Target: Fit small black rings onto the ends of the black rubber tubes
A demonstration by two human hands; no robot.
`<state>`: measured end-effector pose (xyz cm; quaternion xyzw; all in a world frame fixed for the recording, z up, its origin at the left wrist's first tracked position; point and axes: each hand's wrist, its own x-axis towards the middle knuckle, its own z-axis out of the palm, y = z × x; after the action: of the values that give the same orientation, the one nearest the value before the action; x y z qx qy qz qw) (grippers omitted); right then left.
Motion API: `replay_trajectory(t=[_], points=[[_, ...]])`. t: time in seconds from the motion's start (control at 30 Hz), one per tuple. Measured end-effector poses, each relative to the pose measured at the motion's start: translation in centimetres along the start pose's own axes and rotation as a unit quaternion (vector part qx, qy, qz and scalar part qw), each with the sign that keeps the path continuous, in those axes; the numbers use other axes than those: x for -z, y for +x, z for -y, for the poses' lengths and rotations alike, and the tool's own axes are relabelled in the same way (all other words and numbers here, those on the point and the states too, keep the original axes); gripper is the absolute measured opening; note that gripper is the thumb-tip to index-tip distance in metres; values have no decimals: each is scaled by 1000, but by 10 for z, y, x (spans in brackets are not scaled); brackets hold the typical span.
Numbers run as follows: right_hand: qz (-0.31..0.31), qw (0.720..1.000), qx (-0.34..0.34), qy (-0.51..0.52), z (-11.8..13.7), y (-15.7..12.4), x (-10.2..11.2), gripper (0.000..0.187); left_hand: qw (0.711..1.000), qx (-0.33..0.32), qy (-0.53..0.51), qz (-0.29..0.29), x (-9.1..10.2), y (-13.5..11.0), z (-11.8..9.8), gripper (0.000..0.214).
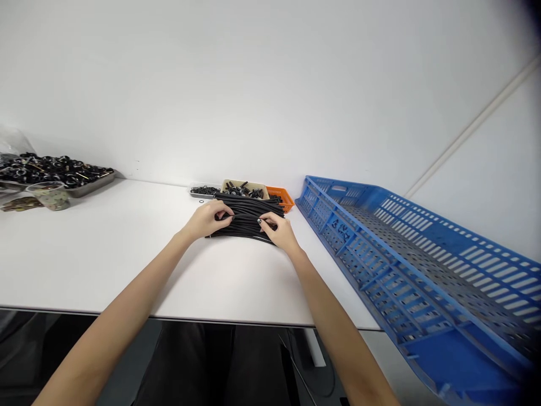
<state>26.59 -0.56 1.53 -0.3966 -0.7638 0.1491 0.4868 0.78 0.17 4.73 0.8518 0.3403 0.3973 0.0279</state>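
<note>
Table [105, 248]: white and flat. Its near edge runs below both forearms, which reach forward over it.
Blue crate [443, 225]: long, slotted, to the right of the work. It lies at a slant, its near corner past the table edge. A few small dark pieces lie on its floor toward the far end.
Left hand [206, 220]: fingers curled down over the left part of the bundle, gripping it from above.
Right hand [279, 231]: fingertips closed on strands at the right part, thumb underneath as far as I can tell; dark nails.
Bundle of black tubes [247, 214]: lies crosswise at mid-table between the hands and touches both. Strands mostly parallel, a few splayed at the right end.
Step in hand (judged): squaring up and holding the loose strands together.
Handling note: grip near both ends, not the middle. Press the strands against the table so they line up, and tuck in the splayed ones at the right before lifting. A one-sided pull would likely let the strands slide out.
Beige tray [236, 182]: just behind the bundle, holds small black parts.
Small metal tray [198, 194]: left of the beige tray, holds black rings.
Orange basket [284, 197]: right of the beige tray; contents unclear.
Large metal tray [91, 183]: far left, heaped with black rings.
Clear cup [51, 196]: in front of the large tray.
</note>
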Motion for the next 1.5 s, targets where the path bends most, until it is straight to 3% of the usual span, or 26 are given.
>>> replay_trajectory(t=[0.2,0.33,0.53,0.77,1.17,1.5], points=[[-127,991,-19,-18,-6,6,5,30,995,24,63,-72,4,-4,9,19],[-206,977,-42,-29,-10,8,9,29,993,17,41,-112,6,-3,14,20],[-260,963,-75,-13,-15,9,9,28,985,15,37,-166,3,-2,19,16],[-327,941,-82,35,-29,14,6,24,967,68,16,-244,-16,4,25,14],[-319,942,-102,-35,-53,17,0,26,964,122,49,-230,-28,14,30,14],[-309,944,-115,-23,-50,15,0,27,971,115,59,-203,-30,10,37,19]])
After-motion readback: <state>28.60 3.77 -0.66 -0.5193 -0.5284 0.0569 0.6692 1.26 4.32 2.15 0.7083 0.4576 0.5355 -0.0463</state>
